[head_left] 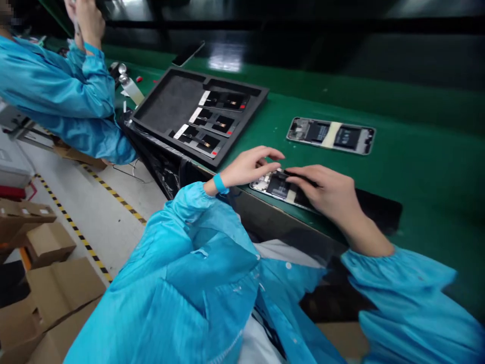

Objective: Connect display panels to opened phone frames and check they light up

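Observation:
An opened phone (279, 186) lies at the bench's near edge, its inner parts, a dark battery and a pale strip of tape showing. My left hand (254, 166) is over its left end, thumb and index finger stretched out and slightly apart. Above the middle of the same phone, my right hand (328, 188) is closed in a pinch; what its fingertips hold is too small to make out. That hand covers the phone's right part. A black glossy panel (382, 210) lies beside my right wrist. Farther back is a second opened phone (343, 137) with a pale strip across its battery.
A black foam tray (159, 103) with several phone screen parts (217, 121) stands to the left on the green bench (424, 151). Behind it lies a dark slab (188, 53). A bottle (131, 87) stands near a co-worker's blue sleeve (56, 76). Cardboard boxes (62, 288) sit on the floor.

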